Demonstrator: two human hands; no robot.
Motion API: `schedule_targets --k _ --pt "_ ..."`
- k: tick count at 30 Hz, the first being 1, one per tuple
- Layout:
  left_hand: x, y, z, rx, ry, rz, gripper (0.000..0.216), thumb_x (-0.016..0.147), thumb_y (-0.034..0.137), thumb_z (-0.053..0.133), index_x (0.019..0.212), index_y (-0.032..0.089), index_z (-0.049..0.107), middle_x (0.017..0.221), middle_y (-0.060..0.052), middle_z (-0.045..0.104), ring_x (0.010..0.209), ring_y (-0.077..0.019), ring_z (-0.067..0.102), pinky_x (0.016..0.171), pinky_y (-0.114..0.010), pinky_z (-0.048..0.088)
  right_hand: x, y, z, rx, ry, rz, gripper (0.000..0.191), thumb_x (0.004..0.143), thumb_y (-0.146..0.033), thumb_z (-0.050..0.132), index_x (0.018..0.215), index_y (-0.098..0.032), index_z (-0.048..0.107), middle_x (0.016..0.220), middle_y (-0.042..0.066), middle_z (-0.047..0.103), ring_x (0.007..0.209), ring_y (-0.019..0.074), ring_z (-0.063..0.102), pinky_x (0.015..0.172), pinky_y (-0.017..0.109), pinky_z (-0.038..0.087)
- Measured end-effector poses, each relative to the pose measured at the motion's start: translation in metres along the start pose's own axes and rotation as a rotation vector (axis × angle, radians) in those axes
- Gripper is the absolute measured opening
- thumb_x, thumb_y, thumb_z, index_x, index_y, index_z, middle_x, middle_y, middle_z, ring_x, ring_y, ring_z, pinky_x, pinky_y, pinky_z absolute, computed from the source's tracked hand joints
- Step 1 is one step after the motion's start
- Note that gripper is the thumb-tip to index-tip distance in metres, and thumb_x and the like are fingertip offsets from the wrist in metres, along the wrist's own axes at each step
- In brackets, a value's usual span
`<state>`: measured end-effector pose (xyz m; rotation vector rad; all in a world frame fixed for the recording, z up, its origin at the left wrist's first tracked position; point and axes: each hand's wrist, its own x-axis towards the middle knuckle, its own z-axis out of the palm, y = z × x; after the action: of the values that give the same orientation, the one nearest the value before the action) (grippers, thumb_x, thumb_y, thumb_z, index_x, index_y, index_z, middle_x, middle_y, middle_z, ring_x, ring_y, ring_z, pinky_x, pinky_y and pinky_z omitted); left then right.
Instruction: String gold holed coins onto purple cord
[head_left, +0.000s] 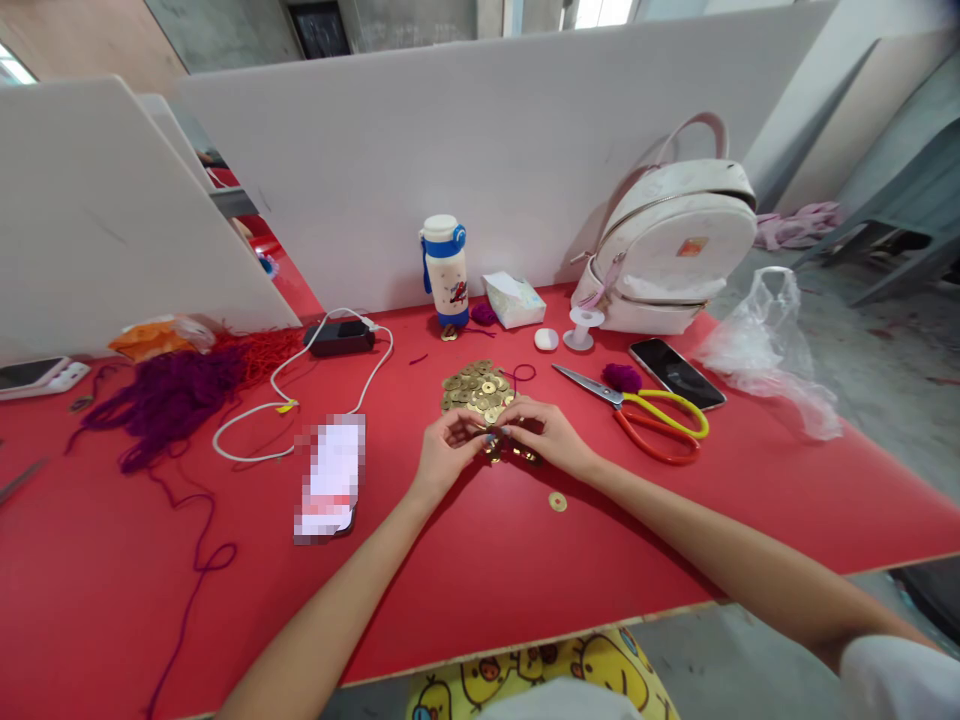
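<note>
Both of my hands meet at the near side of a pile of brass coins with holes in them (480, 385). My left hand (442, 458) is closed in a pinch, with a bit of brass, seemingly a coin, at its fingertips. Beside it, my right hand (553, 438) pinches too, its fingertips almost touching the left ones. A thin purple cord (525, 372) loops out just above the right fingers. What sits between those fingers is mostly hidden. More coins lie under the hands, and a single coin (557, 501) rests nearer to me on the red table (465, 590).
Scissors (637, 410), a purple yarn ball (622, 377) and a dark phone (677, 373) lie right. Left are a lit phone (334, 475), white cable (276, 385) and purple yarn (169, 400). Behind stand a bottle (447, 272), tissue pack (516, 300), spool (580, 330) and backpack (667, 245).
</note>
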<state>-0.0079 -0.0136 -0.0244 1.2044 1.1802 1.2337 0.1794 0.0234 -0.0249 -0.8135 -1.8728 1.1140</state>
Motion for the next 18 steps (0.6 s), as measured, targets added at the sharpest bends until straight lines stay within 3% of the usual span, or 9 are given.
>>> schedule_targets --k 10,18 --pt "-0.001 0.003 0.000 0.040 0.105 0.036 0.025 0.061 0.020 0.076 0.078 0.018 0.058 0.067 0.003 0.060 0.064 -0.0113 0.061 0.066 -0.022 0.050 -0.003 0.007 0.008 0.217 -0.025 0.120 0.019 0.084 -0.032 0.064 0.097 -0.020 0.072 0.096 0.007 0.067 0.084 0.0195 0.067 0.077 0.034 0.054" --pt "-0.002 0.000 0.001 0.040 0.069 0.033 0.026 0.063 0.019 0.075 0.081 0.018 0.056 0.063 0.005 0.056 0.061 -0.0102 0.058 0.063 -0.021 0.049 -0.003 0.006 0.012 0.127 0.042 0.074 0.016 0.078 -0.032 0.072 0.089 -0.021 0.075 0.102 0.008 0.063 0.090 0.0195 0.062 0.074 0.032 0.052"
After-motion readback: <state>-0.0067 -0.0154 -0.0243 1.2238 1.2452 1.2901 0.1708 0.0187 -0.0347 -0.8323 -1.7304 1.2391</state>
